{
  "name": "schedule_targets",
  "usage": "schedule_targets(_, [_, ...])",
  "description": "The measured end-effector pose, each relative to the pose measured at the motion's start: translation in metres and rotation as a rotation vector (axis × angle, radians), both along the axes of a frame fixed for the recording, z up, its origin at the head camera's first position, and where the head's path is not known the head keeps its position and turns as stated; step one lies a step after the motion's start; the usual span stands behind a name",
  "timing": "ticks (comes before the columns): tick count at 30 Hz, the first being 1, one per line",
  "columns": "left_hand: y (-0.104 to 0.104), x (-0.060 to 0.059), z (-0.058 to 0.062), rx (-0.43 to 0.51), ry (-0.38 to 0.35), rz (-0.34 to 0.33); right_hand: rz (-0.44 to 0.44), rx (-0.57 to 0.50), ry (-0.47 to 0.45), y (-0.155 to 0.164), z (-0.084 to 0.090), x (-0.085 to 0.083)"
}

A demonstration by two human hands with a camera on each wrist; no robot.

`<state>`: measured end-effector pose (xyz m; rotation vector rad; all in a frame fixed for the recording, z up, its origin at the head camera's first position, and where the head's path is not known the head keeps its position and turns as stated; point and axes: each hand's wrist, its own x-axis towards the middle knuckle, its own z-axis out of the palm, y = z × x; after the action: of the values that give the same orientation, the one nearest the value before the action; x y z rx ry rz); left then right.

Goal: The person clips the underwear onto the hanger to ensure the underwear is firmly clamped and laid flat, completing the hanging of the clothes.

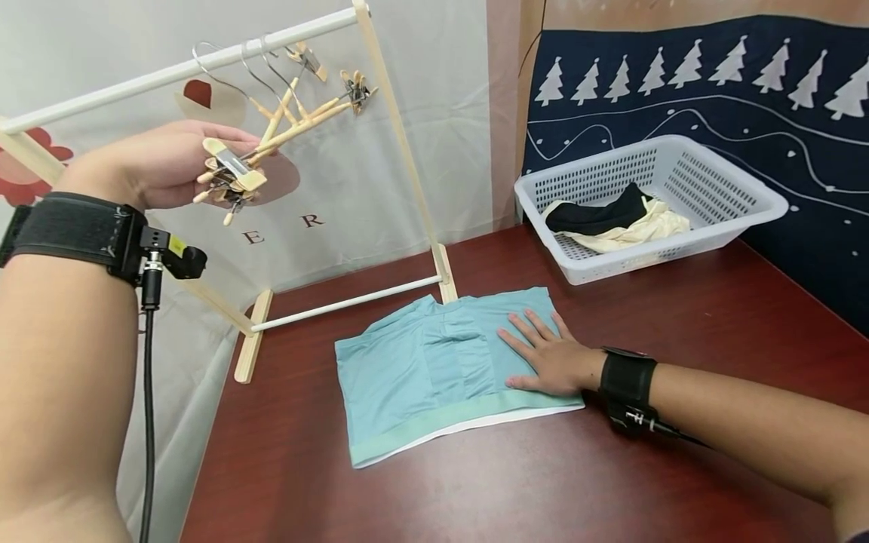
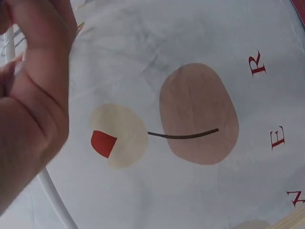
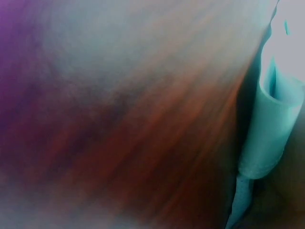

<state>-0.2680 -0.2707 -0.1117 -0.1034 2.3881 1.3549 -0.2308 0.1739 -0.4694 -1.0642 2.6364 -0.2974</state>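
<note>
We press the right hand (image 1: pixel 551 360), fingers flat and straight, on the shorts (image 1: pixel 434 369) to keep them smooth, while the left hand (image 1: pixel 178 162) grips a hanger (image 1: pixel 271 139) on the rack (image 1: pixel 400 151).

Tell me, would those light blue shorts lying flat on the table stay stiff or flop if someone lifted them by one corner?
Probably flop: the light blue shorts lie thin and flat on the table with soft creases under the right hand. They look light, like thin knit cloth. Pushed, they would likely bunch rather than slide whole, though the polished wood might let them slip.
</note>
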Motion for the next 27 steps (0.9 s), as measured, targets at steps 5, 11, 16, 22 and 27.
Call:
schedule_targets(5, [-0.001,0.005,-0.002,0.012,-0.01,-0.01,0.005,0.014,0.003,0.001,0.004,0.003])
schedule_targets(11, [-0.005,0.009,-0.004,0.015,-0.03,-0.059,0.01,0.002,-0.005,0.002,0.005,0.007])
schedule_targets(16, [-0.011,0.015,-0.008,0.247,-0.031,-0.097,0.01,0.026,0.009,0.003,0.005,0.008])
schedule_targets(22, [-0.023,0.019,-0.026,0.487,-0.052,-0.213,0.013,0.019,0.012,0.004,0.003,0.008])
schedule_targets(27, [-0.027,0.02,-0.034,0.475,-0.007,-0.236,0.017,0.023,0.015,0.003,0.003,0.007])
